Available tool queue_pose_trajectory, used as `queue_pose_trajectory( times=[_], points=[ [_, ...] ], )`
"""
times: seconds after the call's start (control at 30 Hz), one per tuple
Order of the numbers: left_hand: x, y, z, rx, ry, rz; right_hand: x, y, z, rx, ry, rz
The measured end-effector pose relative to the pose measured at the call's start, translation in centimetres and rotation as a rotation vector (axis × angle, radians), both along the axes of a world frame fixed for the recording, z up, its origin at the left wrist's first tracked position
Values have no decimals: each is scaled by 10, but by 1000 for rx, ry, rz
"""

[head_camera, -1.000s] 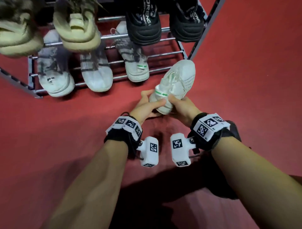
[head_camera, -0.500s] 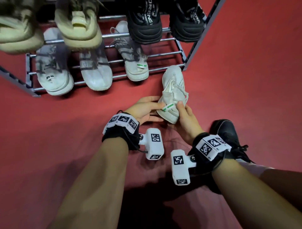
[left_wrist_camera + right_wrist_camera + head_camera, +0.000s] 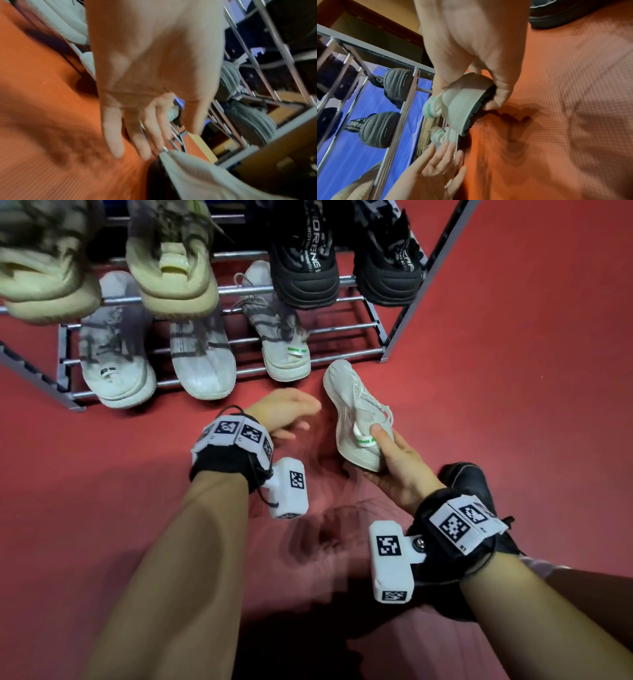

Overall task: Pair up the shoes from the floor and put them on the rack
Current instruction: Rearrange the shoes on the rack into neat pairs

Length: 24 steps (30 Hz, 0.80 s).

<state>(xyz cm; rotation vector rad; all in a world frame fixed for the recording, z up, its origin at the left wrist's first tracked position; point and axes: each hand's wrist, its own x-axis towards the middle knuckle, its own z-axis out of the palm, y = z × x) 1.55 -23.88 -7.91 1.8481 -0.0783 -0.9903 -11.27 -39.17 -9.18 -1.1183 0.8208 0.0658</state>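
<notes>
white shoe (image 3: 356,412), seemingly green-tabbed heel

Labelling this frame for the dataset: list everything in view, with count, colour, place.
white shoe: 1, white with green heel tab, gripped at the heel, toe toward the rack
matching white shoe: 1, green tab, bottom shelf right
pale grey shoes: 2, bottom shelf left
beige shoes: 2, upper shelf left
black shoes: 2, upper shelf right
rack: 1, grey metal
floor: red
black worn shoe: 1, behind right wrist
left hand: open, holds nothing
right hand: grips white shoe
</notes>
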Motion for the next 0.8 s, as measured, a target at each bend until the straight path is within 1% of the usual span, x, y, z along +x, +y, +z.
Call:
queue_pose_trajectory(
  times=[0.07, 0.13, 0.2, 0.27, 0.3, 0.37, 0.47, 0.57, 0.63, 0.73, 0.8],
  points=[
    [16, 6, -1, -12, -76, 232, -2, 1, 2, -4, -41, 4],
    [28, 11, -4, -42, -134, 409, -8, 2, 3, -4, -100, -1],
    [38, 11, -8, -56, -195, 545, -13, 4, 9, -19, -167, -6],
    [46, 10, -10, -51, -258, 629, -9, 4, 19, -59, -234, -2],
    [49, 8, -9, -49, -288, 640, -3, 3, 24, -85, -256, 5],
    [54, 2, -8, -27, -338, 609, 14, -2, 30, -126, -273, 21],
    [59, -5, -9, 32, -382, 495, 43, -12, 29, -165, -262, 26],
    [66, -13, -15, 128, -452, 356, 67, -19, 20, -176, -237, 31],
    [69, -17, -17, 175, -494, 297, 79, -22, 12, -168, -222, 38],
    [77, -23, -27, 232, -477, 267, 95, -27, -1, -158, -236, 30],
    [79, -24, -34, 258, -454, 280, 104, -31, -11, -150, -248, 2]
  ],
)
